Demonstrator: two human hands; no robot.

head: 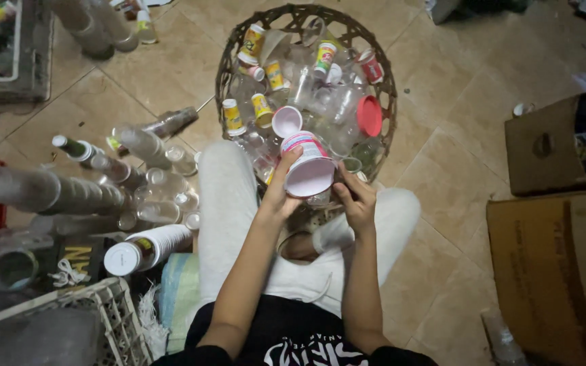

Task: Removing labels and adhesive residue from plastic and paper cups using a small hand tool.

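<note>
Head view: 2 hands (317, 196) (both gripping) hold 1 paper cup (308, 168).

Dim light falls on a beige tiled floor (456, 102), with cardboard boxes (557, 264) along one side.

The white paper cup (308, 168) with its pink band lies tipped on its side in my fingers (286, 177), its open mouth facing me, above the woven basket (228, 68).
</note>
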